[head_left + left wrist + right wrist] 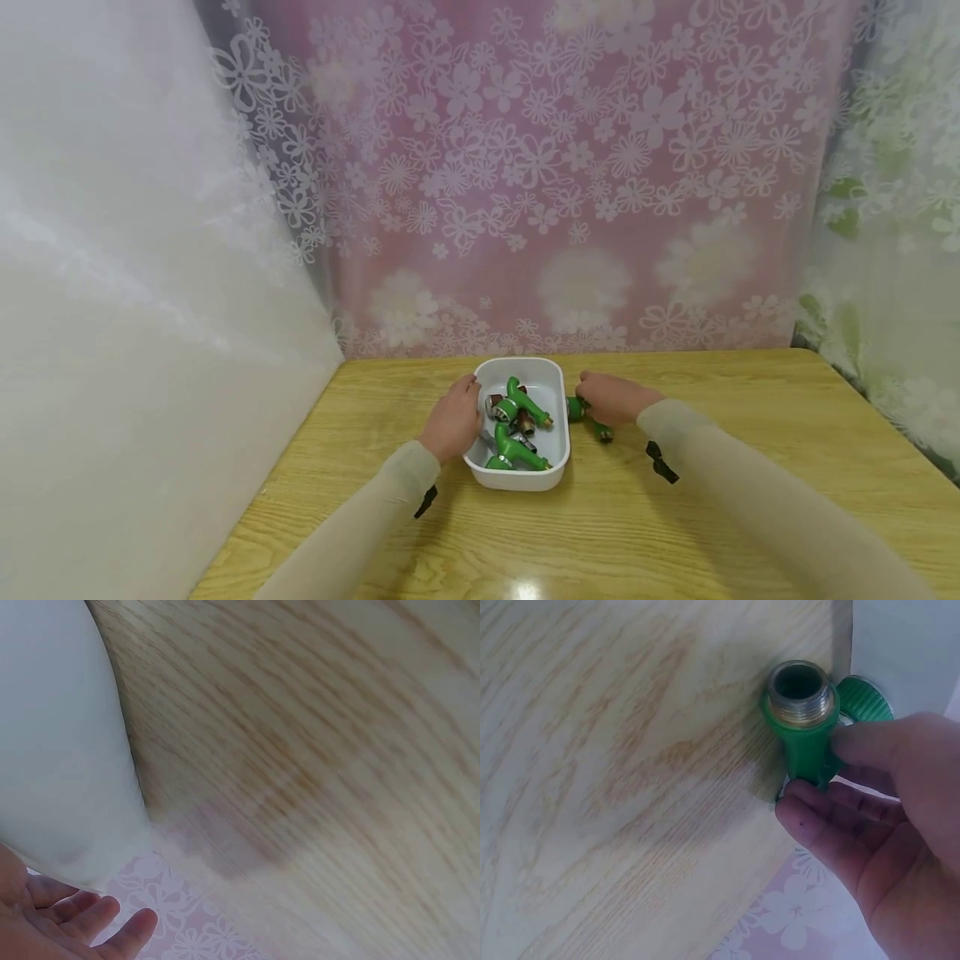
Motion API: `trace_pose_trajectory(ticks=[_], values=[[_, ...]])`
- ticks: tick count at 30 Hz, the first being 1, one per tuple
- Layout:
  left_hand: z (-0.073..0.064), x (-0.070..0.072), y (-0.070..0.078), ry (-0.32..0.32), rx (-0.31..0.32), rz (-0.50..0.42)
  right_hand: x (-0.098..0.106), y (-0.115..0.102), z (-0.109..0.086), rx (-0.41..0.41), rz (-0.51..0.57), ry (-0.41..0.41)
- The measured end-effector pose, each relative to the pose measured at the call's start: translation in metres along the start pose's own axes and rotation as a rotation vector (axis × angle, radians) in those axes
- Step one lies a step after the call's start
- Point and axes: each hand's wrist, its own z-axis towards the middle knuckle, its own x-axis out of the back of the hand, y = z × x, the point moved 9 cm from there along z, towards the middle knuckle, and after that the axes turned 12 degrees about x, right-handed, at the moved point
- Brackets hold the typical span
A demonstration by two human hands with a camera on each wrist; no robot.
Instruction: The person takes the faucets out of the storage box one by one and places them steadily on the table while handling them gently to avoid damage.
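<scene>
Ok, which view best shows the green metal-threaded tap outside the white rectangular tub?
The right wrist view: the green metal-threaded tap appears close up in the right grip, its open threaded end plain. The head view shows it small, partly covered by that grip; the left wrist view doesn't show it.

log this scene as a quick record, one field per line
left hand: at the left rim of the tray
right hand: grips a green tap
held tap: just right of the tray
tray contents: two green taps, brown parts partly hidden
surface: wooden table
backdrop: pink floral curtain
</scene>
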Motion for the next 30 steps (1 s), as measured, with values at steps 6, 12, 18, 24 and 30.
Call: trace_pose_trajectory(ticks=[6, 12, 18, 24, 30], values=[[0.002, 0.0, 0.001, 0.001, 0.001, 0.004, 0.008, -0.001, -0.004, -0.018, -0.001, -0.002], [0.001, 0.001, 0.002, 0.003, -0.003, 0.015, 0.018, -0.002, -0.005, -0.001, -0.006, 0.008], [-0.001, -0.001, 0.002, -0.019, 0.008, -0.01, 0.041, -0.01, -0.005, 0.076, -0.043, 0.068], [0.001, -0.002, 0.003, -0.016, -0.004, -0.021, 0.067, -0.016, -0.001, 0.055, -0.083, 0.091], [0.003, 0.001, 0.001, 0.015, -0.011, -0.016, 0.082, -0.025, 0.009, 0.033, -0.096, 0.087]])
